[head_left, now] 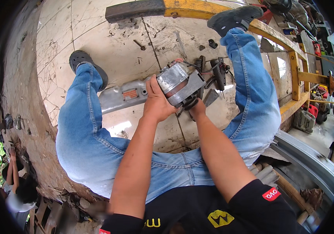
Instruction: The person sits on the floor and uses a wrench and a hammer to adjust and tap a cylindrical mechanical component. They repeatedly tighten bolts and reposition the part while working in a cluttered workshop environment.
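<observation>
An alternator, a silver metal housing with a brown band and a grey bracket, is held tilted above the tiles between my legs. My left hand wraps round its left side, thumb near the lower end. At its lower right my right hand grips by the black round part; most of those fingers are hidden beneath. To the left, a long silver metal cover with a red label lies on the floor. Wires and a black part lie to the right of the alternator.
A bolt and a wrench lie on the stained tiles ahead. A yellow metal frame runs along the far side and right. Tools and a grey can stand beyond it. Another person is at lower left.
</observation>
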Demonstrator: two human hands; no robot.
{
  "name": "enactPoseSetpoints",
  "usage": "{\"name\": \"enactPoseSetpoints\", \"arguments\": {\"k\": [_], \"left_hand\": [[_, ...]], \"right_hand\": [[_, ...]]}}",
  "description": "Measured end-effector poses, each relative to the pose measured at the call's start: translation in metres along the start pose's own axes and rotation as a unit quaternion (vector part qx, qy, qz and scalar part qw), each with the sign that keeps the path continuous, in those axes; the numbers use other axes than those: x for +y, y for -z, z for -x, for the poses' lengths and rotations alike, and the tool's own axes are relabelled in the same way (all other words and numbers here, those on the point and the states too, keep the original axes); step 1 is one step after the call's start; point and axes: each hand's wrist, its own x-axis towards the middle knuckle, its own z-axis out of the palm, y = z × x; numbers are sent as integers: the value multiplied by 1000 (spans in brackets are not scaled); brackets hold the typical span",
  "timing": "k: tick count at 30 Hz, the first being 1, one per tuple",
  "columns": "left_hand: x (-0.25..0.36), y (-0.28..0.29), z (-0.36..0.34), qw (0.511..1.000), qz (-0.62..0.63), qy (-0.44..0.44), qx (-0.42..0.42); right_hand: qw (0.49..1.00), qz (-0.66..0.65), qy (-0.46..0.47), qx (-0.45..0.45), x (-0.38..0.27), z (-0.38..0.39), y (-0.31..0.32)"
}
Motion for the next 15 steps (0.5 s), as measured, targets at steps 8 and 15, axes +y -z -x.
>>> {"name": "enactPoseSetpoints", "arguments": {"k": [8,15], "left_hand": [[-5,5,4,998,6,56,-28],[-16,-1,3,1000,5,22,6]], "right_hand": [[997,-12,-48,-57,-20,12,2],[891,-316,-282,-163,-45,8,55]]}}
